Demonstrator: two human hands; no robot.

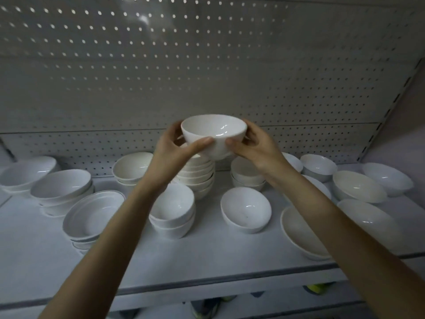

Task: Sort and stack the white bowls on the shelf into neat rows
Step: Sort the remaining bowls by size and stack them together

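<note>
A white bowl [213,132] is held upright in the air between both hands. My left hand [171,148] grips its left side, thumb across the front. My right hand [253,143] grips its right side the same way. Directly below the bowl stands a tall stack of several white bowls [197,178] at the back middle of the shelf [207,256]. In front of that stack sits a short stack of two bowls [172,210], partly hidden by my left forearm.
Wide shallow bowls [59,187] and a rimmed dish stack [92,215] lie at left. A single bowl [246,212], a small stack [247,173] and large bowls [358,187] fill the middle and right. A pegboard wall [207,65] backs the shelf. Shoes show below.
</note>
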